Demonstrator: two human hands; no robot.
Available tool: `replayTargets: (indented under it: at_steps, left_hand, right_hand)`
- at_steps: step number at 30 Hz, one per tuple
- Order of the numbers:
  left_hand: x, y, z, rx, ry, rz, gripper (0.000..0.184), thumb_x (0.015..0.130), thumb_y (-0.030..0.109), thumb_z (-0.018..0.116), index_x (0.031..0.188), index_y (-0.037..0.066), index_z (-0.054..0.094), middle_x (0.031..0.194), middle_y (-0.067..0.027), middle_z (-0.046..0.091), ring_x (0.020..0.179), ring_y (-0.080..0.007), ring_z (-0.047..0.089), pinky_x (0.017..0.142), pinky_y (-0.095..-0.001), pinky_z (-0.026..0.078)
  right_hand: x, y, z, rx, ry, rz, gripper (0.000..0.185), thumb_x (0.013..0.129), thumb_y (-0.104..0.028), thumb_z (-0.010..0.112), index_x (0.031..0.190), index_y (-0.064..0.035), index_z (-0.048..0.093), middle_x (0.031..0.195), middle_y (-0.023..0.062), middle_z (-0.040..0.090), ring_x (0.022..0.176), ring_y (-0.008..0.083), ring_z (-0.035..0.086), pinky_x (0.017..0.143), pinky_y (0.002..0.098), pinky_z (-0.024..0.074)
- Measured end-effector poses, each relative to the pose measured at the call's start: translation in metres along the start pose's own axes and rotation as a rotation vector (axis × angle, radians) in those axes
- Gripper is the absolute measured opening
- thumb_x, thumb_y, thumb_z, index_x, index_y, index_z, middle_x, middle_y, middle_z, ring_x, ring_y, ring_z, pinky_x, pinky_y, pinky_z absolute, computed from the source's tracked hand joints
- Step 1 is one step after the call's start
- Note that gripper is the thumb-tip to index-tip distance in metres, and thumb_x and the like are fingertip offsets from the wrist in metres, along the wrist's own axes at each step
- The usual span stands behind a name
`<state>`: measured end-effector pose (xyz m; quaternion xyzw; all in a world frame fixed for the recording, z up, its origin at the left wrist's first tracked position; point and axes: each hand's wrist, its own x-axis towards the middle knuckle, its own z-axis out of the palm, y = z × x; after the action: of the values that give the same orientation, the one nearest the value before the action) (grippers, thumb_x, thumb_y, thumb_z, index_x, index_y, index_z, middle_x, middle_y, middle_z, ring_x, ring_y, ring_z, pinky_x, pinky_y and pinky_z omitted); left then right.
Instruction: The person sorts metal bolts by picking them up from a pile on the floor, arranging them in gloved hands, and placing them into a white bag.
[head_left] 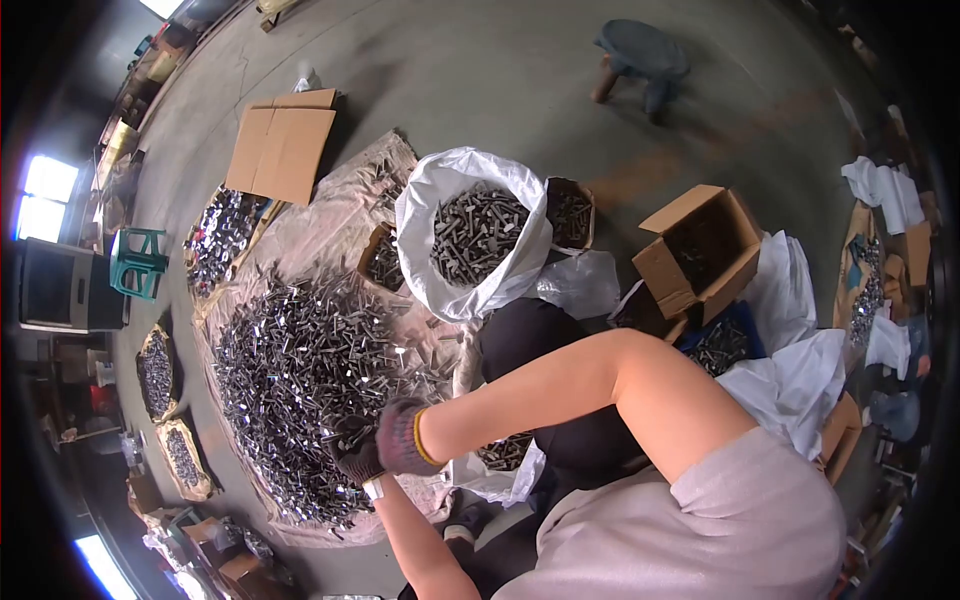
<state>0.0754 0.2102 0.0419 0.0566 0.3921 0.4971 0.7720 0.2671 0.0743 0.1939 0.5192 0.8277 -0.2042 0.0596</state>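
My left hand [357, 452], in a dark glove with a pale band at the wrist, is at the near right edge of a big heap of small metal pieces [290, 390]. Its fingers look curled, but what they hold blends into the dark metal. Right beside it, seemingly touching, is my right hand [404, 436] in a grey-purple knitted glove with a yellow cuff. The fingers of that hand are mostly hidden. The heap lies on a pale cloth sheet [340, 215] on the floor. Many pieces are short and rod-like, some shiny.
A white woven sack [415, 235] of similar pieces stands beyond my knee [525, 335]. Near it are an open cardboard box [740, 225], a flattened carton [280, 150] and a clear plastic bag [582, 285]. Farther off are a dark stool [645, 55] and green stools [138, 262].
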Motion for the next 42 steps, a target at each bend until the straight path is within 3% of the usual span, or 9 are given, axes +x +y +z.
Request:
replayTargets:
  at_steps: [6, 12, 17, 21, 23, 25, 28, 34, 42]
  left_hand:
    - [-0.031, -0.01, 0.036, -0.279, 0.046, -0.092, 0.029, 0.082, 0.013, 0.059, 0.108, 0.003, 0.062, 0.082, -0.0047, 0.061, 0.067, -0.0182, 0.055, 0.062, -0.0326, 0.05]
    - [-0.029, -0.006, 0.021, -0.277, -0.412, -0.417, 0.011, 0.085, 0.017, 0.061, 0.083, 0.007, 0.059, 0.068, 0.0009, 0.052, 0.056, -0.0109, 0.045, 0.053, -0.0265, 0.04]
    - [-0.026, -0.013, 0.018, -0.247, -0.204, -0.231, 0.016, 0.086, 0.026, 0.061, 0.092, 0.011, 0.063, 0.062, 0.0054, 0.047, 0.055, -0.0082, 0.043, 0.053, -0.0244, 0.04]
    - [-0.035, -0.012, 0.019, -0.29, -0.256, -0.278, 0.021, 0.084, 0.025, 0.06, 0.097, 0.009, 0.064, 0.075, 0.002, 0.058, 0.069, -0.013, 0.054, 0.064, -0.0299, 0.047]
    - [-0.039, -0.008, 0.011, -0.322, -0.166, -0.281, 0.027, 0.083, 0.021, 0.06, 0.106, 0.008, 0.065, 0.097, -0.0044, 0.067, 0.084, -0.0197, 0.061, 0.075, -0.0374, 0.052]
    - [-0.043, -0.01, 0.01, -0.312, -0.163, -0.241, 0.029, 0.082, 0.018, 0.06, 0.108, 0.007, 0.064, 0.102, -0.0057, 0.067, 0.088, -0.0197, 0.062, 0.077, -0.0379, 0.053]
    - [-0.038, -0.011, -0.004, -0.27, -0.172, -0.192, 0.032, 0.083, 0.014, 0.057, 0.114, 0.008, 0.064, 0.109, -0.0074, 0.068, 0.095, -0.021, 0.064, 0.082, -0.0405, 0.054]
    - [-0.047, -0.016, -0.002, -0.311, -0.079, -0.215, 0.025, 0.085, 0.019, 0.058, 0.108, 0.012, 0.066, 0.1, -0.0026, 0.068, 0.091, -0.0203, 0.062, 0.075, -0.0397, 0.052]
    - [-0.043, -0.016, -0.027, -0.272, -0.038, -0.164, 0.025, 0.083, 0.022, 0.061, 0.104, 0.009, 0.069, 0.093, -0.0041, 0.069, 0.085, -0.0198, 0.064, 0.072, -0.0382, 0.055]
  right_hand:
    - [0.002, 0.009, 0.018, 0.015, -0.068, -0.137, 0.023, 0.073, -0.019, 0.065, 0.092, -0.0128, 0.076, 0.095, 0.0061, 0.072, 0.088, 0.0282, 0.069, 0.067, 0.0494, 0.0549]
    - [0.0, -0.003, 0.024, 0.007, -0.156, -0.223, 0.03, 0.073, -0.022, 0.068, 0.101, -0.0144, 0.075, 0.1, 0.0048, 0.072, 0.089, 0.0288, 0.069, 0.066, 0.0514, 0.0545]
    - [-0.014, -0.005, 0.008, 0.061, -0.159, -0.222, 0.03, 0.069, -0.023, 0.073, 0.098, -0.0136, 0.075, 0.1, 0.0078, 0.072, 0.093, 0.0248, 0.068, 0.069, 0.0485, 0.0559]
    - [-0.083, 0.082, -0.068, 0.388, 0.144, -0.124, 0.02, 0.079, -0.02, 0.061, 0.084, -0.0044, 0.072, 0.092, 0.0157, 0.07, 0.088, 0.0315, 0.068, 0.072, 0.0408, 0.0549]
    - [-0.078, 0.167, -0.017, 0.162, 0.861, -0.291, 0.021, 0.079, -0.021, 0.059, 0.079, -0.0036, 0.071, 0.082, 0.0137, 0.067, 0.081, 0.0314, 0.067, 0.069, 0.0403, 0.0544]
    - [-0.099, 0.242, -0.014, -0.252, 0.285, 0.072, 0.02, 0.081, -0.015, 0.056, 0.091, -0.0018, 0.066, 0.09, 0.0165, 0.066, 0.086, 0.0324, 0.066, 0.077, 0.0417, 0.0537]
    - [-0.098, 0.296, 0.005, 0.077, 0.092, 0.71, 0.024, 0.082, -0.018, 0.055, 0.09, -0.0017, 0.071, 0.097, 0.0189, 0.069, 0.083, 0.0343, 0.067, 0.079, 0.0432, 0.0536]
    - [-0.065, 0.352, 0.083, 0.179, 0.361, 0.933, 0.026, 0.084, -0.015, 0.052, 0.097, -0.0039, 0.071, 0.105, 0.0201, 0.068, 0.097, 0.0355, 0.066, 0.084, 0.0428, 0.0529]
    - [-0.052, 0.388, 0.096, 0.219, 0.196, 0.873, 0.032, 0.085, -0.021, 0.051, 0.103, -0.0041, 0.071, 0.117, 0.019, 0.064, 0.106, 0.035, 0.064, 0.087, 0.0423, 0.0516]
